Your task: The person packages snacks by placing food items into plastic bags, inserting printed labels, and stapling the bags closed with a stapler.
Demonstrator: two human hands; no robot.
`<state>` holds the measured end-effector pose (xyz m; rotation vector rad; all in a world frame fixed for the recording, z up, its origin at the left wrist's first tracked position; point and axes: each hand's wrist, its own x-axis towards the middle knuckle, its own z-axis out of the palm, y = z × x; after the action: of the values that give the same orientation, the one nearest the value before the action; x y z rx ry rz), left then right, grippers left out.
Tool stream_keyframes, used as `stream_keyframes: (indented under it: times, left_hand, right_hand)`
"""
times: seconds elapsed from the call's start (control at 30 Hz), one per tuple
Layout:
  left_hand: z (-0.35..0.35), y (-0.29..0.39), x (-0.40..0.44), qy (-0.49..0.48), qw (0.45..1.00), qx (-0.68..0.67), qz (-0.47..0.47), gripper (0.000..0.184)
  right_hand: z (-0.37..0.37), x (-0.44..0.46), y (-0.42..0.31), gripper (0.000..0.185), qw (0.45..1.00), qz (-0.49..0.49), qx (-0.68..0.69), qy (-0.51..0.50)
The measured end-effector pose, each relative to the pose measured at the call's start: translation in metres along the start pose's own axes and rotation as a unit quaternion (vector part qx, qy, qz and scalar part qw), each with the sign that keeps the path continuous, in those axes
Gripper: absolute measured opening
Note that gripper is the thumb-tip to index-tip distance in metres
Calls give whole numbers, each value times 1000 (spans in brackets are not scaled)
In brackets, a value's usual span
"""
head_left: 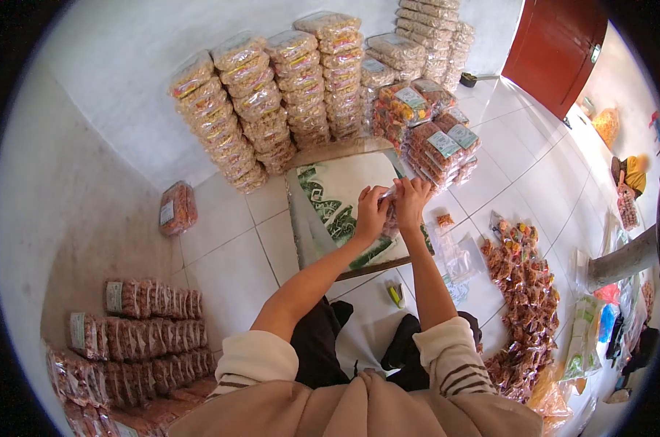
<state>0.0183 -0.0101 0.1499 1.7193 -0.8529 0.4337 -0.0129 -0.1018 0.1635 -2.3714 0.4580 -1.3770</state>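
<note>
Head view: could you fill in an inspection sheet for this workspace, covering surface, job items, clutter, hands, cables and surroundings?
Surface: low table, white top with green pattern.
Job's things: filled clear bag, held over the table.
Clutter: loose clear plastic and green-yellow tool on the floor.
Grippers: bare left hand and right hand, both at the bag's upper end.
Cables: nothing seen.
Surroundings: stacked packs by the wall, heaped brown packets at right, red door, another person far right.
</note>
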Motion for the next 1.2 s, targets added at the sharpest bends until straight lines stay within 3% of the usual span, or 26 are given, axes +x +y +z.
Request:
stream_keyframes:
  times: [0.07, 0.17, 0.23, 0.47, 0.53, 0.6, 0.67, 0.83, 1.2]
  left_hand:
    - [-1, -1, -1, -11, 1000, -13, -19, 12]
    - [-2, -4, 2, -21, 999, -25, -16, 12]
    - [-2, -6, 0, -23, 999, -26, 3, 11]
    - [-9, 2, 2, -50, 997, -46, -28, 11]
    - [-9, 5, 4, -40, 998, -33, -44, 14]
    - [-8, 1, 6, -31, 998, -36, -35, 14]
    - [-5, 0, 6, -23, 999, -40, -27, 14]
    - [-1, -7, 4, -25, 993, -86, -81, 10]
    - [-14, -4, 3, -68, 991, -99, -65, 13]
  right_hand:
    - [2, -3, 2, 14, 999, 10, -30, -13]
    - [4, -2, 4, 16, 994, 86, 32, -60]
    - [-1, 1, 3, 16, 976, 149, 36, -152]
    - [-12, 16, 9, 17, 954, 209, 64, -206]
    - [-23, 22, 10, 6, 999, 22, 30, -18]
    - [-40, 20, 7, 6, 996, -4, 79, -38]
    - [-54, 8, 2, 25, 983, -76, 139, -90]
    - [-48, 2, -6, 33, 983, -109, 105, -105]
    - [-33, 1, 18, 17, 969, -148, 66, -186]
